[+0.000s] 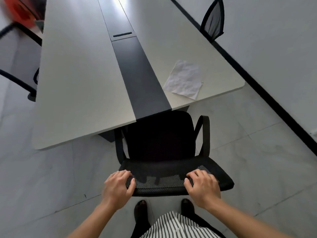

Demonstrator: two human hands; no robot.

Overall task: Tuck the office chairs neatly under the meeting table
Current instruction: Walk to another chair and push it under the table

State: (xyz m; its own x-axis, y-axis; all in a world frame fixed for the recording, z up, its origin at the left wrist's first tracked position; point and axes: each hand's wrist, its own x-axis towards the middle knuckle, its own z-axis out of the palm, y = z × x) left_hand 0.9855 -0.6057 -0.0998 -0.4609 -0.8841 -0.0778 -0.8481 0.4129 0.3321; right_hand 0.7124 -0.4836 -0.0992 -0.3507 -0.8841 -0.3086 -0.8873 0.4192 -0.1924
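Observation:
A black mesh office chair [161,143] stands at the near end of the long white meeting table [77,83], its seat front just under the table edge. The top of its backrest [159,184] faces me. My left hand [118,188] grips the backrest's left corner and my right hand [202,188] grips its right corner. Both armrests show beside the seat. A second black mesh chair [213,21] is tucked at the table's far right side.
A crumpled white paper [184,79] lies on the table's near right part. A dark strip [140,74] runs down the table's middle. A black chair base [22,79] and something orange [18,11] are at the left. A black skirting line [274,100] marks the right wall.

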